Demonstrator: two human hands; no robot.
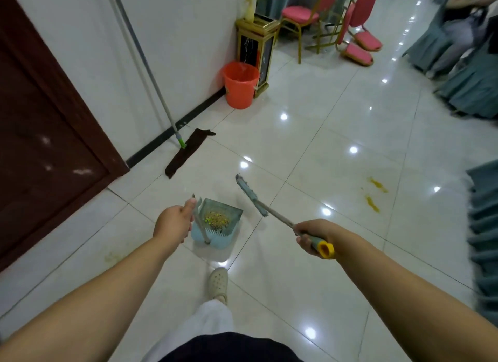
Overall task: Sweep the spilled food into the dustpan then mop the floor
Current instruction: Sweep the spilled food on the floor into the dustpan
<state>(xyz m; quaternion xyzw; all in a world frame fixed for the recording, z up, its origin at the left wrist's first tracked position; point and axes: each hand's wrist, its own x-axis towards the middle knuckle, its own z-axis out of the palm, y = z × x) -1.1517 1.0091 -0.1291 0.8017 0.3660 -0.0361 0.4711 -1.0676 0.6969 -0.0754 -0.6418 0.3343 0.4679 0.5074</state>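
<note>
My left hand [173, 222] grips the upright handle of a light blue dustpan [230, 239], held just above the white tiled floor. A heap of yellowish spilled food [217, 219] lies inside the pan. My right hand [312, 236] holds a small broom [252, 196] by its grey handle with a yellow end; the broom head is lifted off the floor, to the right of the pan. Yellow smears [377, 185] stay on the tiles at the right. A flat mop [186, 152] with a dark cloth leans against the wall ahead.
An orange bucket [239, 85] and a gold-framed bin [256, 54] stand by the wall ahead. Pink chairs [358, 24] are at the back. Grey-green skirted tables [485, 227] line the right side. A dark red door [40, 135] is at the left. My shoe [218, 282] is below the pan.
</note>
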